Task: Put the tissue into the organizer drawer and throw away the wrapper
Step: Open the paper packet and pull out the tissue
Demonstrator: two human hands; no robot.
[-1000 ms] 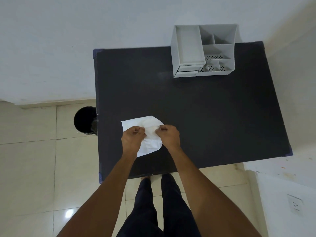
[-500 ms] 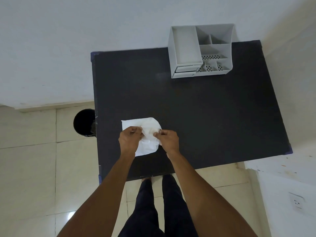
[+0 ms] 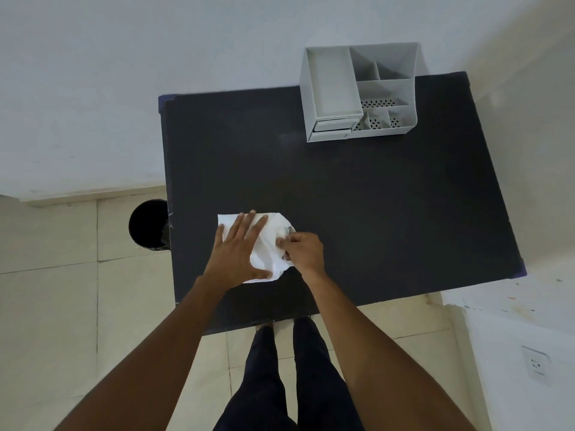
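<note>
A white tissue pack (image 3: pixel 270 241) lies on the black table (image 3: pixel 357 213) near its front left. My left hand (image 3: pixel 238 253) rests flat on the pack's left half, fingers spread. My right hand (image 3: pixel 301 251) pinches the pack's right end, where a clear wrapper edge seems to show; tissue and wrapper are hard to tell apart. The grey organizer (image 3: pixel 357 91) stands at the table's far edge, with two small drawers (image 3: pixel 331 128) in its front left, both shut.
A black round bin (image 3: pixel 148 225) stands on the tiled floor just left of the table. White walls run behind and to the right of the table. A wall socket (image 3: pixel 535 363) sits low on the right. My legs are below the table's front edge.
My left hand let go of its pinch and spread flat onto the pack. My right hand stayed pinched on the pack's right end. The view shifted slightly.
</note>
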